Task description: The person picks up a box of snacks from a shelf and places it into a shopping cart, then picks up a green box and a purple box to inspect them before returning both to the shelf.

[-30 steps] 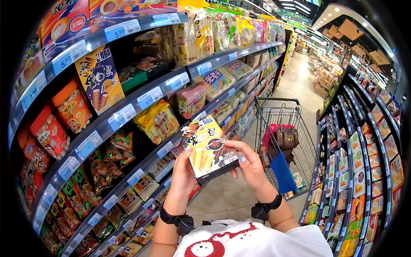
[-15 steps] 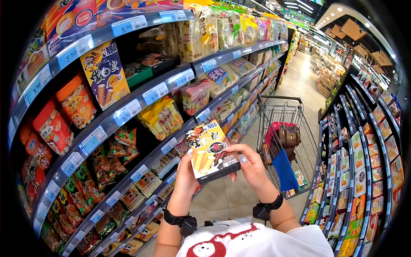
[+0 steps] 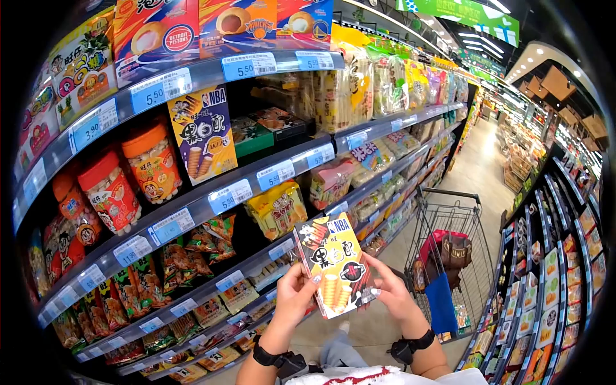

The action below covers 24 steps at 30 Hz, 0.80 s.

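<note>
Both hands hold one box of wafer rolls (image 3: pixel 335 269), white, yellow and black, with an NBA logo and large black characters on the front. My left hand (image 3: pixel 296 294) closes on the box's left edge, its thumb on the front. My right hand (image 3: pixel 391 290) grips the right edge, with the thumb near the lower corner; its other fingers are partly behind the box. The front faces me, slightly tilted. A similar purple and yellow box (image 3: pixel 203 136) stands upright on the shelf to the left, beside a jar with an orange lid (image 3: pixel 151 163).
The snack shelf (image 3: pixel 232 196) with price tags curves along the left. A shopping cart (image 3: pixel 449 200) stands ahead to the right, holding a brown bag (image 3: pixel 455 249), with a blue cloth (image 3: pixel 441 301) hanging at its side. Another stocked shelf (image 3: pixel 550 276) lines the right.
The view has shifted, so shelf and cart appear lower and further right. The box has been tipped to face me more squarely; its dark bottom side no longer shows. Both hands keep hold.
</note>
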Each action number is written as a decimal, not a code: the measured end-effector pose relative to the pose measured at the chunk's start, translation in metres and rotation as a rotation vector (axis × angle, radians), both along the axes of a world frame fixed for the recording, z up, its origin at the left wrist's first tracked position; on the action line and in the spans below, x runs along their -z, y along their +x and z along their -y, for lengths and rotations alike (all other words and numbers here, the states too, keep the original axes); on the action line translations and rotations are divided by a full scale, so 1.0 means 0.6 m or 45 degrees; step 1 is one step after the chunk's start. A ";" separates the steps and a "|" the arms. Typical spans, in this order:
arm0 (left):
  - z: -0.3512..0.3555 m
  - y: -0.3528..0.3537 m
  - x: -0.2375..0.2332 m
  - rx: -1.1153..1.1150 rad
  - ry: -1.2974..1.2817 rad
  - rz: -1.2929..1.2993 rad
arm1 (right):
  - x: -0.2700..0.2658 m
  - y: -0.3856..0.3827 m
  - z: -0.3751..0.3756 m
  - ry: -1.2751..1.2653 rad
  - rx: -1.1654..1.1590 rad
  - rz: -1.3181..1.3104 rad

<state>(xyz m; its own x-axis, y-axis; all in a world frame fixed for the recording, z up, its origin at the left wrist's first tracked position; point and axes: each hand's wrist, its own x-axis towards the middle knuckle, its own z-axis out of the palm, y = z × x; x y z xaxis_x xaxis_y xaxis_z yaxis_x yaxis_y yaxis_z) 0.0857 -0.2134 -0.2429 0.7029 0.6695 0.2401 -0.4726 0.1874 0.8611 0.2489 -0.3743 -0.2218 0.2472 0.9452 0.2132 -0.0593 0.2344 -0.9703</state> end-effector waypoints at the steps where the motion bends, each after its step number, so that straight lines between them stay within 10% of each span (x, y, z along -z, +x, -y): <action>1: 0.000 -0.002 -0.009 -0.040 0.053 -0.042 | 0.004 0.011 -0.006 -0.005 0.003 0.058; 24: -0.214 0.131 -0.256 -1.219 1.960 -0.373 | -0.173 0.222 -0.356 1.016 0.530 1.043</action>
